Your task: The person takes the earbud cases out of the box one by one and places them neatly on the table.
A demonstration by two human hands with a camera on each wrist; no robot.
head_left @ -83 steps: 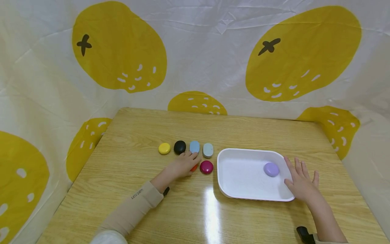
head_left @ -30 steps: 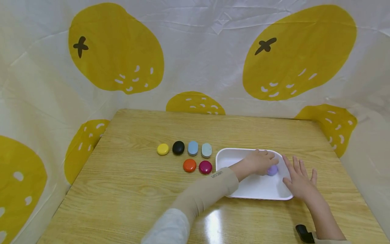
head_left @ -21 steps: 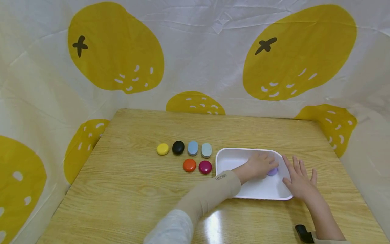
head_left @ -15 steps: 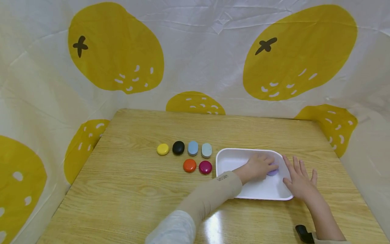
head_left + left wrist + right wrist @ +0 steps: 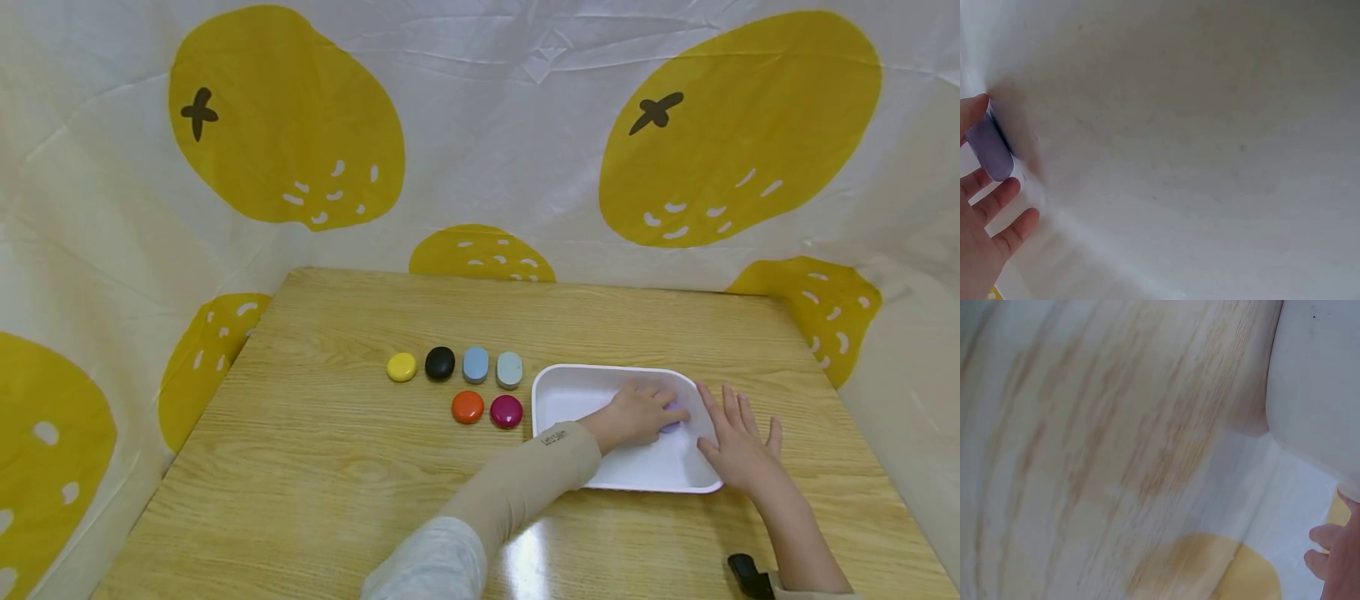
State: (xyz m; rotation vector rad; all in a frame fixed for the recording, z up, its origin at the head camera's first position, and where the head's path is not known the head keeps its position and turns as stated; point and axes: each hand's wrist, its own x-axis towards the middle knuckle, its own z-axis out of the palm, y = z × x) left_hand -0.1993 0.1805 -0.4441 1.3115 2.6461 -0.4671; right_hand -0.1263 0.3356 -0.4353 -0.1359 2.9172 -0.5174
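My left hand [image 5: 639,414] reaches into a white rectangular tub [image 5: 633,475]. Its thumb and fingers pinch a smooth lilac pebble-shaped piece [image 5: 992,150] near the tub's right end; in the head view the fingers cover much of it. From the left wrist, part of that hand [image 5: 982,228] shows with fingertips along the piece's edge. My right hand [image 5: 742,446] rests against the tub's right rim with fingers spread. In the right wrist view only some of its fingers [image 5: 1335,547] show beside the tub's outer wall [image 5: 1316,394].
Left of the tub, a yellow piece [image 5: 401,367], a black one [image 5: 439,364], a light blue one [image 5: 476,365] and a pale grey-green one [image 5: 509,370] form a row. An orange piece [image 5: 468,407] and a crimson one [image 5: 506,412] lie nearer on the wooden table [image 5: 337,467].
My left hand has left the orange piece on the table and moved right into the tub. Its fingers have since closed round the lilac piece. My right hand stays at the rim.
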